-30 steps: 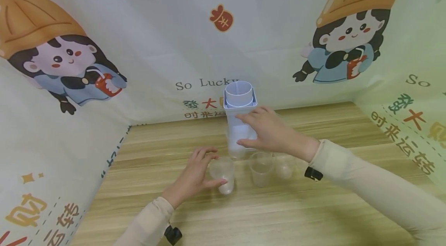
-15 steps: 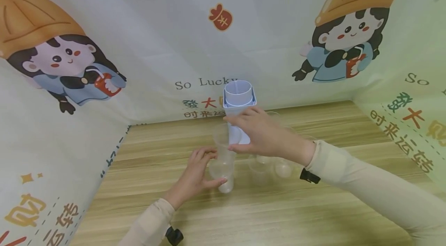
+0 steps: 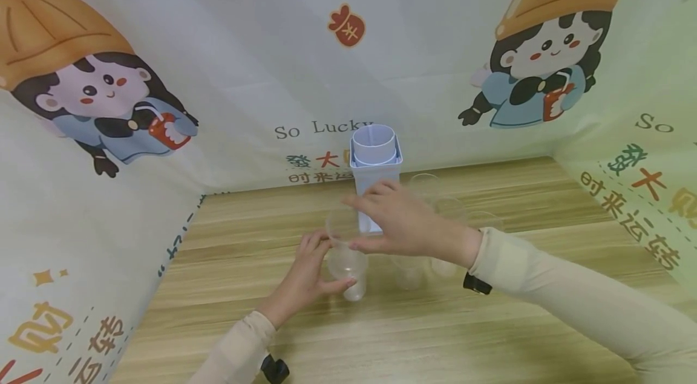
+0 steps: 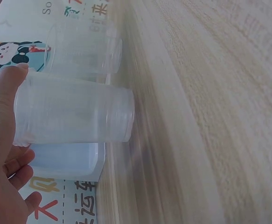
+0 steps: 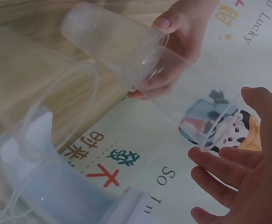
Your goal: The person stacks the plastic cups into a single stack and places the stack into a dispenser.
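Note:
My left hand (image 3: 299, 287) grips a clear plastic cup (image 4: 75, 109) near its rim, thumb on one side and fingers on the other. This cup stands upright, its base at the wooden table. My right hand (image 3: 408, 221) holds a second clear plastic cup (image 5: 182, 88) by the rim between thumb and fingers. In the right wrist view, the second cup's lower end is at the mouth of the first, the two lined up one above the other. From the head view, the right hand covers part of the upper cup.
Behind the hands stands a tall light-blue holder (image 3: 377, 176) with a round tube in its top. Several more clear cups (image 3: 409, 279) stand to the right, partly behind my right hand and forearm. A printed cloth backdrop (image 3: 261, 69) encloses the table (image 3: 414, 335).
My right hand has moved left and down from in front of the light-blue holder, bringing its cup over the left hand's cup and lower onto it. My left hand has stayed nearly still.

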The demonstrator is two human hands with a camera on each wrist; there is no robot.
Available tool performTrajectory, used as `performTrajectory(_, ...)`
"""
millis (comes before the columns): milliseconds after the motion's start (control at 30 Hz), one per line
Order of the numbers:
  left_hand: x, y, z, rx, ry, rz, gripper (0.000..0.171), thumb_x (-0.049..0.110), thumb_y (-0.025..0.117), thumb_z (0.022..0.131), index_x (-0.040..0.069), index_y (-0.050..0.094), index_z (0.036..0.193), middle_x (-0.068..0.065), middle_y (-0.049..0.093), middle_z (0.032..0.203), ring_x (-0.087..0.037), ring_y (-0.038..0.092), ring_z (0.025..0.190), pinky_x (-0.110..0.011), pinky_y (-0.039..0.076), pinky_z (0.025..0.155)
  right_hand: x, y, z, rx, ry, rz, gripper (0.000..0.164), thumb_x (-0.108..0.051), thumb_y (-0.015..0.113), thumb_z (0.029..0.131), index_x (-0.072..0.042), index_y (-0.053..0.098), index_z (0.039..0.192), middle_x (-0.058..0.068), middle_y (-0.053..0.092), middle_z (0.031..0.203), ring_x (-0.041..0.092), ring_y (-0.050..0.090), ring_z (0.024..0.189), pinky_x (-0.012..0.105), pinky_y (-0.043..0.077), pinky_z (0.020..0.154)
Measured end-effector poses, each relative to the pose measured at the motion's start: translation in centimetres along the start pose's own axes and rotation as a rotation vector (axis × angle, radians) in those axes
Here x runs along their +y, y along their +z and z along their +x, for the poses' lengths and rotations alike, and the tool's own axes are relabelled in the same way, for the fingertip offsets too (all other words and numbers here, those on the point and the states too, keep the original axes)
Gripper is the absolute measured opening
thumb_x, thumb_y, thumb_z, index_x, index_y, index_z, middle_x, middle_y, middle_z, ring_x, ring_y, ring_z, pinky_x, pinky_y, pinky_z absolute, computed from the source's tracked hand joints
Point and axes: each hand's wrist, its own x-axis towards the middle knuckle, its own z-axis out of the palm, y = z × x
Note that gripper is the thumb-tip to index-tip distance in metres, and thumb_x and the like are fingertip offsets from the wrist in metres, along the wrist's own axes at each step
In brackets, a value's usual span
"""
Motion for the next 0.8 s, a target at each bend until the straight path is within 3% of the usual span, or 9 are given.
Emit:
performTrajectory(333, -0.1, 0.1, 0.0, 0.018, 0.031, -0.008, 0.066, 0.033, 0.089, 0.069, 0.004, 0.06, 0.12, -0.015, 0.056, 0.132, -0.034, 0.044, 0.128, -0.055, 0.041, 0.107, -0.5, 1.6, -0.4, -0.06, -0.021, 0.032, 0.074, -0.057, 0.066, 0.087, -0.013, 0.049, 0.144, 0.005, 0.07, 0.123, 0.026, 0.059, 0.119, 0.046, 0.04, 0.111)
performTrajectory(800, 0.0, 0.0, -0.1, -0.021, -0.034, -0.034, 0.067, 0.033, 0.088, 0.071, 0.004, 0.06, 0.124, -0.012, 0.054, 0.134, -0.031, 0.043, 0.126, -0.052, 0.042, 0.104, -0.8, 4.2, -0.7, -0.084, -0.046, 0.023, 0.074, -0.059, 0.067, 0.085, -0.014, 0.051, 0.142, 0.002, 0.069, 0.126, 0.023, 0.06, 0.116, 0.045, 0.04, 0.111)
